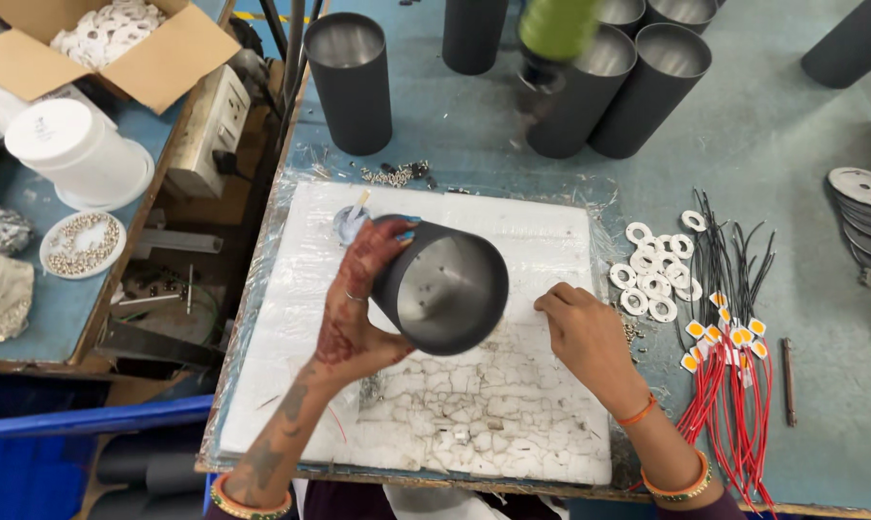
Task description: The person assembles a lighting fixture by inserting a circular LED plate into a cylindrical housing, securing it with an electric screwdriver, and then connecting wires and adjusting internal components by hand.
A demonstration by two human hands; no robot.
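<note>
left hand (354, 308) wraps dark cylinder housing (443, 287), mouth up | right hand (580, 327) fingertips pinched on foam pad (532, 231), contents unclear | steady housing

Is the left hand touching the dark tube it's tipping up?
Touching. The head view shows the left hand wrapped around the side of the dark tube, fingers pressed flat on its wall, lifting it off the white foam pad.

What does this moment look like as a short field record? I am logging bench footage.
left hand: grips a dark grey cylinder housing, tilted, open end toward the camera
right hand: fingers pinched low on the white foam pad
right of pad: white rings; red and black wired parts
behind: upright dark cylinders
</note>
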